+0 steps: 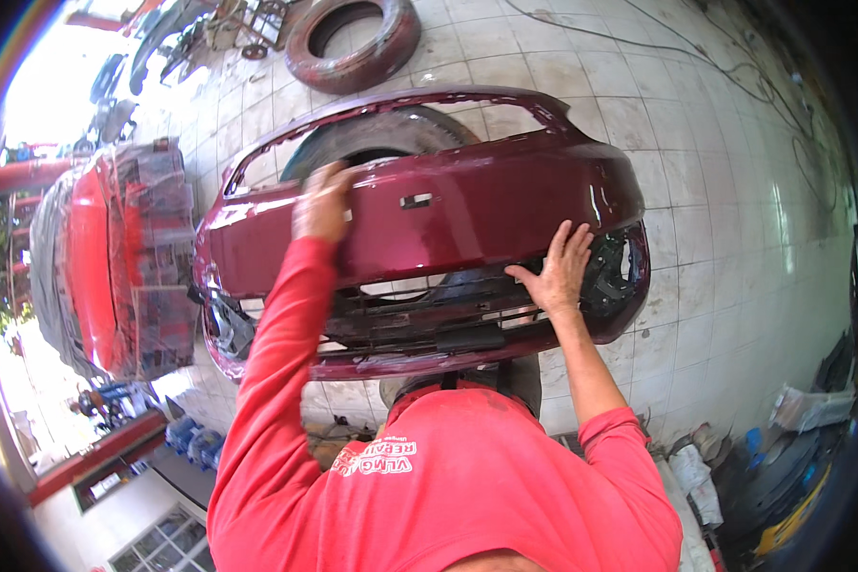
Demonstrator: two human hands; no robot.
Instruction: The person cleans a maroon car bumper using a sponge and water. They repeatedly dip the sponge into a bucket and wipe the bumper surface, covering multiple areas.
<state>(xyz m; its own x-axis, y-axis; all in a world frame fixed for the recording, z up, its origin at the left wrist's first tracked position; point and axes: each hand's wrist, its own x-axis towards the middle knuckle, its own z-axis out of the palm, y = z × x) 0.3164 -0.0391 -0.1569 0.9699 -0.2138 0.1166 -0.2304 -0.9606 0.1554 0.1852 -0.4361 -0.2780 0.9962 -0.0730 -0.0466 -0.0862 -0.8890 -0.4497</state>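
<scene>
A glossy dark red car bumper (505, 210) lies across the middle in front of me, with a small rectangular slot in its painted face. My left hand (322, 205) is on the left half of that painted face, close to its upper edge. Motion smears its fingers, and whatever may be under them is hidden. Fingers spread, my right hand (561, 272) rests at the lower edge of the painted panel, right of centre. Black grille plastic (448, 315) runs along the near side of the bumper. Behind the bumper's upper opening shows a tyre (381, 133).
A second tyre (353, 43) lies on the tiled floor (715, 238) beyond the bumper. To the left stands a red car part (95, 267) covered in plastic sheeting. A cable (639, 43) crosses the far right floor. Assorted parts and scraps (801, 458) crowd the lower right.
</scene>
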